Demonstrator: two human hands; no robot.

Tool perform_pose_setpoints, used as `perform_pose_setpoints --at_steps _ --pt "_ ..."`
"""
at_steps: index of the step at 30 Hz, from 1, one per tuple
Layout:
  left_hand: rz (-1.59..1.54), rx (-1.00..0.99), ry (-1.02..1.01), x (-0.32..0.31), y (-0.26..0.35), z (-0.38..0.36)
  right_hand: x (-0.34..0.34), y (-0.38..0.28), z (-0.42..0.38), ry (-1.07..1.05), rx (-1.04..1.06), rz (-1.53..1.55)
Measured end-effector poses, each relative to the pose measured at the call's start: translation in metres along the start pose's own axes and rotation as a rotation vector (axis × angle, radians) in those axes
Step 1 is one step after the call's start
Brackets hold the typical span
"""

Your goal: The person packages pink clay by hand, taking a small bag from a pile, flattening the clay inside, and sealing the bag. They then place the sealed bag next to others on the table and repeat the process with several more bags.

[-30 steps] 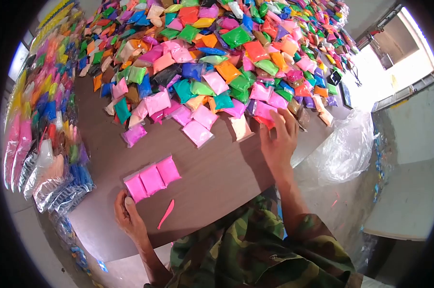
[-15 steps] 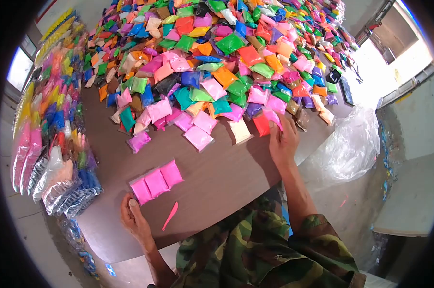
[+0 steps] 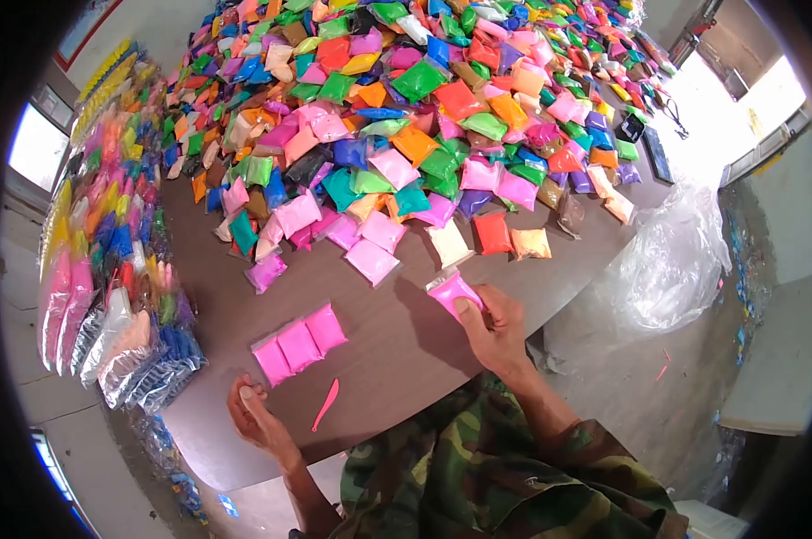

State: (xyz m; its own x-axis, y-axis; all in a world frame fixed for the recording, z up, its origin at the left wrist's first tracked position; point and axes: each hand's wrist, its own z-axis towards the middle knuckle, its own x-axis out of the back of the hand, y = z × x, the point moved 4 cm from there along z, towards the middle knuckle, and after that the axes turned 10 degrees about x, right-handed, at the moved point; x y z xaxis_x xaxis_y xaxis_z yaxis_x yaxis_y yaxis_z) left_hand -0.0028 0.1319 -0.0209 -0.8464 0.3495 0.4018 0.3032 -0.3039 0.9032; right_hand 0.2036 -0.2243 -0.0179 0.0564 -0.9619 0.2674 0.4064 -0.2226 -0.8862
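Between the thumb and fingers of my right hand [image 3: 494,325] is a bright pink packet [image 3: 453,292], held above the table. My left hand [image 3: 260,418] rests near the table's front edge, its fingers curled; whether anything small is in them is hidden. Just beyond it lies a row of three bright pink packets [image 3: 298,345], side by side. A thin pink plastic tool [image 3: 325,404] lies to the right of my left hand, below the row.
A big heap of coloured packets [image 3: 370,153] covers the table's far part. Bundles of filled clear bags [image 3: 119,269] stand along the left. Crumpled clear plastic [image 3: 671,260] hangs at the right edge, near a dark flat device [image 3: 657,154].
My right hand has drawn back from the heap toward me, bringing a pink packet. An orange packet now shows beside the red one. My left hand has moved slightly down, away from the row.
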Motion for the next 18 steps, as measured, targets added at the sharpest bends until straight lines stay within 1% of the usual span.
perform_pose_setpoints --at_steps 2,4,5,7,9,10,11,12,14,15,17,18 --pt "0.014 -0.128 0.061 0.001 0.001 -0.009 -0.003 -0.001 -0.001 0.025 -0.067 0.089" --pt "0.048 -0.229 -0.068 -0.009 0.038 -0.029 -0.003 -0.003 0.000 0.061 -0.106 0.158" --pt "0.061 -0.276 -0.129 -0.016 0.061 -0.041 -0.002 -0.005 0.001 0.023 -0.096 0.154" --pt "0.070 -0.264 -0.401 -0.048 0.092 -0.063 0.001 -0.007 0.003 -0.043 -0.068 0.148" --pt "0.023 -0.089 -0.660 -0.088 0.105 -0.084 -0.003 -0.001 -0.001 -0.111 0.046 0.141" --pt "-0.107 0.030 -0.713 -0.107 0.109 -0.093 -0.004 0.000 -0.005 -0.142 0.104 0.134" --pt "-0.237 0.154 -0.767 -0.126 0.109 -0.103 -0.007 -0.009 -0.009 -0.213 0.034 0.177" --pt "-0.364 0.283 -0.819 -0.140 0.106 -0.109 -0.009 -0.018 -0.014 -0.284 0.036 0.174" --pt "-0.332 0.328 -0.821 -0.152 0.088 -0.108 -0.019 -0.023 -0.024 -0.303 0.162 0.171" --pt "-0.316 0.351 -0.818 -0.155 0.081 -0.106 -0.020 -0.023 -0.024 -0.321 0.140 0.152" --pt "-0.267 0.305 -0.798 -0.154 0.077 -0.104 -0.020 -0.024 -0.024 -0.356 0.094 0.119" --pt "-0.241 0.280 -0.787 -0.153 0.076 -0.103 -0.021 -0.025 -0.023 -0.376 0.120 0.110"
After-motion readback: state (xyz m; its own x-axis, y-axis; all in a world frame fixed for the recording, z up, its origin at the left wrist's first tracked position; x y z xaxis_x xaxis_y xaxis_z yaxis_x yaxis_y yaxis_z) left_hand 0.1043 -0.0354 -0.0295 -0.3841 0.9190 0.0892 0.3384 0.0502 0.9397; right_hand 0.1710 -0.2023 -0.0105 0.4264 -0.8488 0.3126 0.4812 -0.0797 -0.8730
